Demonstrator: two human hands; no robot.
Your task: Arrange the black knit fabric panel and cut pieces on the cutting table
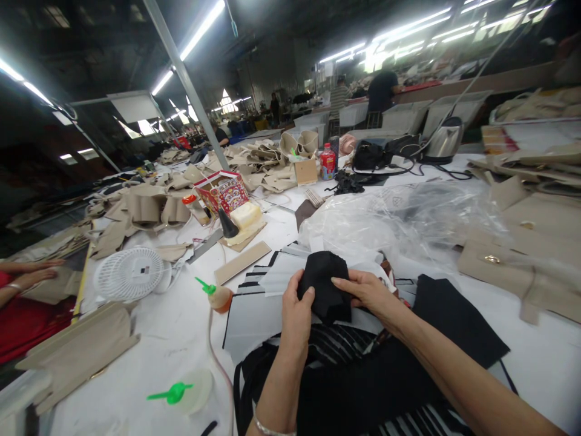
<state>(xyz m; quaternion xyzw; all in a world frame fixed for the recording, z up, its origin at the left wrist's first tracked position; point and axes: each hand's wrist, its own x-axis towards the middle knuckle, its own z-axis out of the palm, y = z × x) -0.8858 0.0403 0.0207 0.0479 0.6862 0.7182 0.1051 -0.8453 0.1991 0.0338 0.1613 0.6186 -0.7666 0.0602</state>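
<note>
Between my two hands is a black fabric piece [325, 284], lifted over the pile on the table. My left hand [297, 303] pinches its left edge between thumb and fingers, and my right hand [365, 290] grips its right edge the same way. White sheets with black edges [252, 318] lie fanned out beneath and to the left. Closer to me, a large black cloth [363, 387] and black strips cover the table. Another black panel [458, 321] rests beyond my right forearm.
Clear plastic film [399, 218] is heaped ahead. Green-tipped glue bottles [220, 297] and a white fan [131, 274] stand left. Beige bag parts [494, 257] lie right, near a kettle [445, 142]. A co-worker's hands [36, 275] hold beige material at far left.
</note>
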